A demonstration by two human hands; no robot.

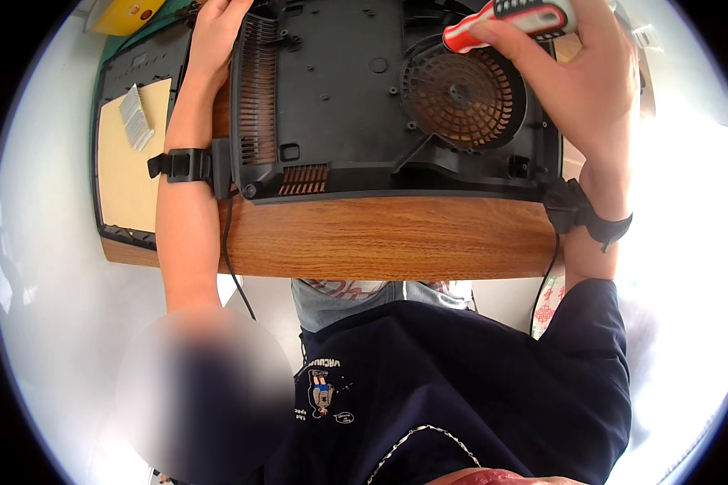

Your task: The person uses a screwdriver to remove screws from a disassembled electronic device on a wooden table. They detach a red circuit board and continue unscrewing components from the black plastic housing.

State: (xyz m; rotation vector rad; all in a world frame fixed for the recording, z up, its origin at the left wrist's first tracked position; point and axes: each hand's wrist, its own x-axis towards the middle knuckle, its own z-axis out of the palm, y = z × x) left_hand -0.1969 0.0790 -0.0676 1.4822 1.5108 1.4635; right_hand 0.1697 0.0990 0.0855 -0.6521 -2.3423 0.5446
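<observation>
My right hand (578,89) grips a red, white and black screwdriver handle (526,18) over the upper right of a black plastic housing (340,97), near its round fan grille (461,93). The screwdriver's tip is hidden or out of view. My left hand (214,40) is at the housing's upper left corner; its fingertips run out of the top of the picture, so what they hold cannot be made out. Both wrists wear black straps with small devices.
A wooden table (380,234) supports the housing. At left lie a dark panel (133,65), a cream board (129,194) and a pale ribbed piece (136,117). A yellow container (121,14) sits in the back left. Black cables hang over the front edge.
</observation>
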